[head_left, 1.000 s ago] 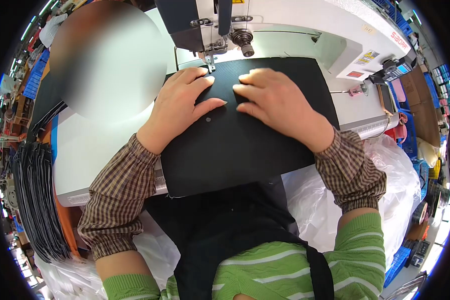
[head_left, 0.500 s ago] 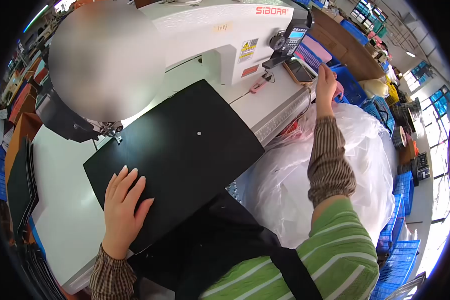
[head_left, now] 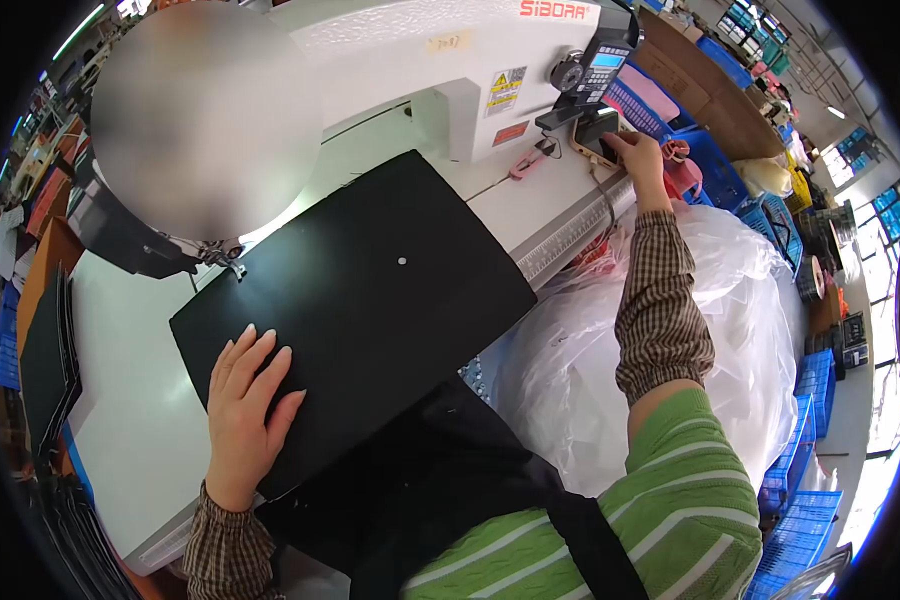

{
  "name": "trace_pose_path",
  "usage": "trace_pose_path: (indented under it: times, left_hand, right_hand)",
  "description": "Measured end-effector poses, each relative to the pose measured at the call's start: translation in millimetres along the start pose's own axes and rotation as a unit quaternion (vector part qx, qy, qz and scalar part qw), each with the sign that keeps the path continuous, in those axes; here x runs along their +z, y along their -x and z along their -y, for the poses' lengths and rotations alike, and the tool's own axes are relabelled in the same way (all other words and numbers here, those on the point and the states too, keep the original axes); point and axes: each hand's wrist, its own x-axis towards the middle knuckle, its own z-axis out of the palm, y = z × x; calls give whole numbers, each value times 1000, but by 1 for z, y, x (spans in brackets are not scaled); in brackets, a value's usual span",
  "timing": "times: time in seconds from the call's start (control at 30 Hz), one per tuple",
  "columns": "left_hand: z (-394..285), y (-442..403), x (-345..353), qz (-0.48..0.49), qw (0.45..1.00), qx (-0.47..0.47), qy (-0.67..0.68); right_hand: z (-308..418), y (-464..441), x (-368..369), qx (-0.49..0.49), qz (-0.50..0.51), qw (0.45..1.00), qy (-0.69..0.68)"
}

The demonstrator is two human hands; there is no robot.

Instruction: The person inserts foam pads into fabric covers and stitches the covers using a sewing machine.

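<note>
My left hand [head_left: 247, 415] lies flat with its fingers apart on a black rectangular panel [head_left: 370, 310]. The panel rests on the sewing machine's table, its left edge close to the presser foot [head_left: 235, 268]. One small round white spot shows on its surface. My right hand [head_left: 642, 165] is at the right end of the table, its fingertips touching a smartphone [head_left: 595, 137] that lies beside the machine. Its fingers are partly stretched out and bent over the phone's edge; the thumb is hard to see.
The white sewing machine [head_left: 400, 60] spans the back. Pink-handled thread snips [head_left: 532, 160] lie by its base. Clear plastic sheeting [head_left: 560, 390] bulges at the right of the table. Black panels [head_left: 50, 370] stand stacked at far left. Blue crates [head_left: 710, 170] stand at right.
My right hand has come down and left onto the smartphone from beside it. My left hand stays on the black panel. The view has shifted slightly.
</note>
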Motion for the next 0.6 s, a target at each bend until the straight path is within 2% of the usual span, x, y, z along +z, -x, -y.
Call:
trace_pose_path:
  times: [0.17, 0.3, 0.33, 0.5, 0.6]
  left_hand:
    - [1, 2, 1, -6, 1000, -8, -3]
    - [2, 3, 6, -18, 1000, -8, -8]
    - [2, 2, 6, -19, 1000, -7, -7]
    - [3, 4, 1, -21, 1000, -7, -7]
    - [3, 9, -2, -6, 1000, 8, -24]
  right_hand:
    - [4, -10, -4, 1, -16, 1000, -4]
    - [-7, -25, -20, -27, 119, 990, -72]
    - [-15, -28, -20, -28, 118, 990, -70]
    - [-33, -34, 5, -32, 50, 998, -35]
    - [-26, -1, 2, -67, -43, 996, -52]
